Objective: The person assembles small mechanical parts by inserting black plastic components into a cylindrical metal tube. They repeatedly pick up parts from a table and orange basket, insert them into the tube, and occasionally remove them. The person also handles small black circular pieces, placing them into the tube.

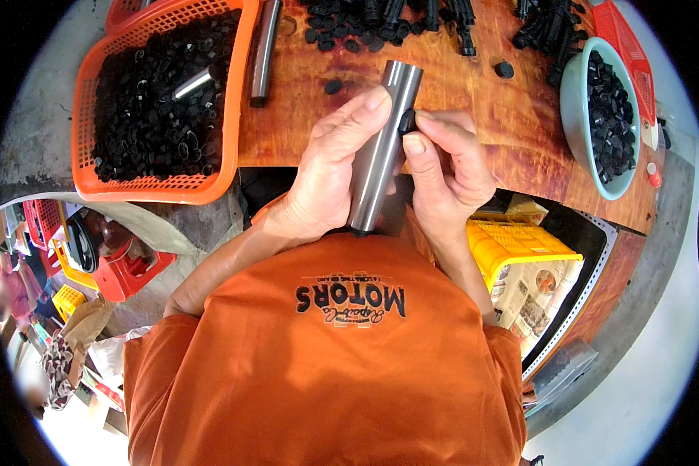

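Observation:
My left hand is wrapped round a shiny metal tube, its thumb lying along the side. The tube slants, its upper end over the wooden table and its lower end, with a black tip, close to my orange shirt. In my right hand a small black plastic cap is pinched between thumb and fingers, right beside the tube's upper part. Whether the cap touches the tube I cannot tell.
An orange basket full of black parts stands at the left, beside another metal tube. Loose black caps lie on the table. At the right is a pale blue bowl of black pieces; a yellow crate sits below.

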`<action>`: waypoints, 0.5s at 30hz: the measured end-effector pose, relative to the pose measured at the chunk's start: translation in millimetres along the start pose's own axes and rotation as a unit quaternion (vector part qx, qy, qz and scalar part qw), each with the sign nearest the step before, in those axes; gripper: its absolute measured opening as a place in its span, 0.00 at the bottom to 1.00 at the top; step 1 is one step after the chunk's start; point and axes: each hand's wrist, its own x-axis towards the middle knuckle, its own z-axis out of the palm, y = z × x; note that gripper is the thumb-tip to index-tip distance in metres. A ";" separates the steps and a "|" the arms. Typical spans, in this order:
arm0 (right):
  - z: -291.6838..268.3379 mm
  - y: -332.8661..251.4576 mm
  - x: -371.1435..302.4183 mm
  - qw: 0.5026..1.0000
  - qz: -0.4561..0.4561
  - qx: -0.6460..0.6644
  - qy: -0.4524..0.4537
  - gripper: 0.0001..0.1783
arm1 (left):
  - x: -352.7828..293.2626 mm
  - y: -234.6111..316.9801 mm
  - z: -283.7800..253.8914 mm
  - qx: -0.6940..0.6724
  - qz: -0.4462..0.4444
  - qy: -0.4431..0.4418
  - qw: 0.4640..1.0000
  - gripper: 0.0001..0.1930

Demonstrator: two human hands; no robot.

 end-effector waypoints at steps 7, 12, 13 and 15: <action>7.8 -4.0 -4.2 0.986 -0.061 -0.152 0.023 0.12 | 1.4 -3.2 4.9 -0.021 0.070 -0.015 0.997 0.23; 10.2 -4.1 -1.4 0.982 -0.086 -0.167 0.034 0.13 | 1.3 -4.2 6.2 0.000 0.125 -0.001 0.992 0.20; 10.7 -3.1 -0.2 0.981 -0.094 -0.166 0.033 0.13 | 0.2 -3.3 11.8 -0.019 0.127 0.019 0.992 0.19; 11.9 -6.6 -2.1 0.981 -0.080 -0.176 0.029 0.13 | -0.3 -3.7 13.5 -0.042 0.133 0.035 0.990 0.18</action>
